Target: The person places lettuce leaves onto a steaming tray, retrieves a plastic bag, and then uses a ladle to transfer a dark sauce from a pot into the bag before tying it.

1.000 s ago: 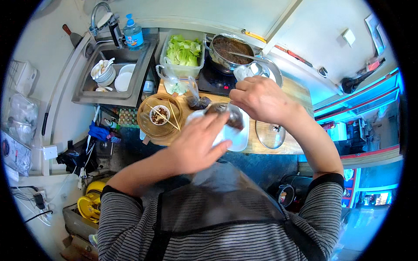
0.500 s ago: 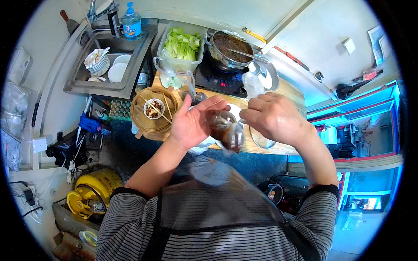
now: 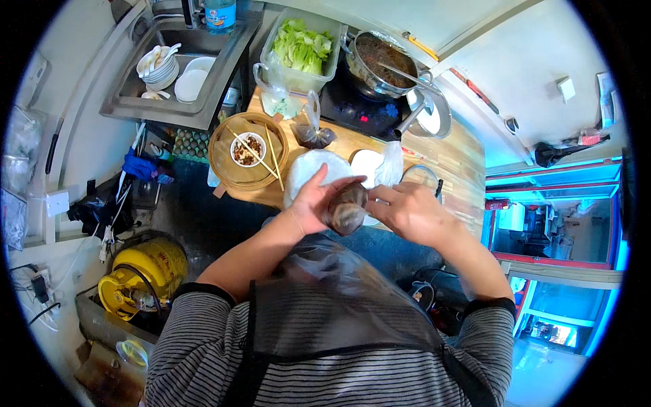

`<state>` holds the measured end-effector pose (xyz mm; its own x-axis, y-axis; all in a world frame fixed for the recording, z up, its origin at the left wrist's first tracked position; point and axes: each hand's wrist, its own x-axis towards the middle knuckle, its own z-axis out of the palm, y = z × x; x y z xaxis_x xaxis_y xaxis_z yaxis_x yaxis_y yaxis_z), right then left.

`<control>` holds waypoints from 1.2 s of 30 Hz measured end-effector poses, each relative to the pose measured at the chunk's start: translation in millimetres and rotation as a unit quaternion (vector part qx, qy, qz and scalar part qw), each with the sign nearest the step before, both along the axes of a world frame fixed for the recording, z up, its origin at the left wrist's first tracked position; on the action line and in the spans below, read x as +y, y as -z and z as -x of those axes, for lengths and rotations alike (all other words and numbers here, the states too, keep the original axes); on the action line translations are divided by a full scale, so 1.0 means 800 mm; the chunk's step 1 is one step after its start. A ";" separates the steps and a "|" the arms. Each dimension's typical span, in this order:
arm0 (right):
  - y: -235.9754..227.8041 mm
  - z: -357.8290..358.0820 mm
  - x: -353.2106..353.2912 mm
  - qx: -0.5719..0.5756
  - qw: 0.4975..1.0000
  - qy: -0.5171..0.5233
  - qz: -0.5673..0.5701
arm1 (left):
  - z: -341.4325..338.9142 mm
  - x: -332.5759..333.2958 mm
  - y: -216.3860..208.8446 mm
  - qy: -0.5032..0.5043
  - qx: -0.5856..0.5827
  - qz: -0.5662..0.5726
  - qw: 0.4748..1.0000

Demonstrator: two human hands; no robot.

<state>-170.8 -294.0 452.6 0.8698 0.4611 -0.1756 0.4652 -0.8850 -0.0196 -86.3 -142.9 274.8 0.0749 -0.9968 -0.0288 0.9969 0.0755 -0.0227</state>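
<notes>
Since half a second ago, the clear bag of dark contents (image 3: 346, 211) has settled mid-frame into your left hand (image 3: 312, 203), fingers curled round it; your right hand (image 3: 411, 213) meets its edge (pinching or not, I can't tell). The left seemingly bears its weight.

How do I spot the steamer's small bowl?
Left end of the wooden counter: a round bamboo steamer. Inside sits the small white bowl, a chopstick across it. Reddish-brown bits set it apart from the clear bag to its right, dark inside.
</notes>
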 end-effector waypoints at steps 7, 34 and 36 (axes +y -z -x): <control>0.121 -0.035 -0.011 0.018 0.993 0.111 -0.046 | -0.018 0.026 0.035 -0.195 -0.254 -0.144 0.936; 0.140 -0.090 -0.045 0.315 0.859 0.358 -0.187 | -0.059 -0.027 0.022 -0.215 -0.971 -0.031 0.096; 0.130 -0.096 -0.040 0.328 0.871 0.322 -0.173 | -0.072 -0.030 0.019 -0.170 -0.984 0.014 0.057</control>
